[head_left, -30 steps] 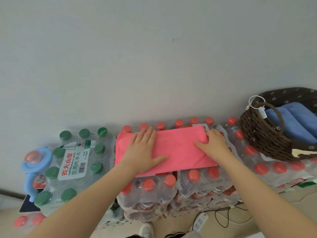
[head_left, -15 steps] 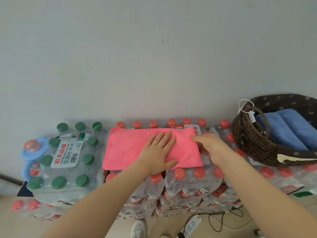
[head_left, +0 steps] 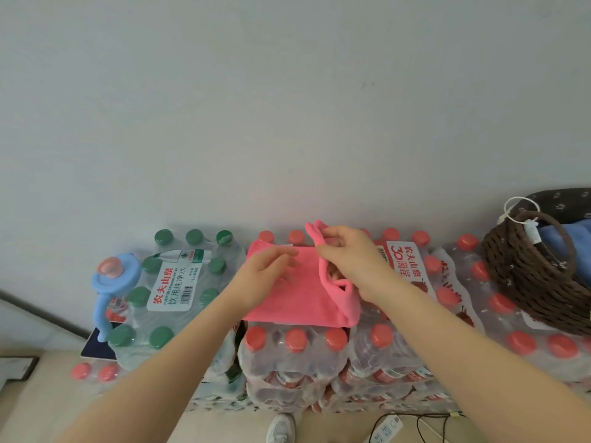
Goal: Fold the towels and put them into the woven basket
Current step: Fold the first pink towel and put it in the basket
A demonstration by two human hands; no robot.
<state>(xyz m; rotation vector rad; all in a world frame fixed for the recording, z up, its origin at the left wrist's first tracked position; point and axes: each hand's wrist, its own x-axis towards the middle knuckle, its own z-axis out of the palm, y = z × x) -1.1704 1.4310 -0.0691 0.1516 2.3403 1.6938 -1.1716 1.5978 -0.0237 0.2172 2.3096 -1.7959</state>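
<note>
— What is the pink towel (head_left: 297, 298) under your hands made of?

— Soft matt cloth with a fine fuzzy nap; it bends limply where your right hand (head_left: 348, 260) pinches its edge.

— And what it lies on?

— Packs of water bottles (head_left: 297, 362) in clear, glossy, crinkled plastic wrap, with smooth red plastic caps (head_left: 335, 338) and green ones (head_left: 161, 337), and a glossy printed label (head_left: 174, 289).

— The basket on your right?

— The woven basket (head_left: 524, 282) is rough, dark brown twisted cord, matt, with a dark printed cloth lining (head_left: 563, 206). The blue towel (head_left: 572, 238) in it is matt, plush cloth.

— The wall?

— The wall (head_left: 287, 107) looks smooth, matt and painted.
</note>
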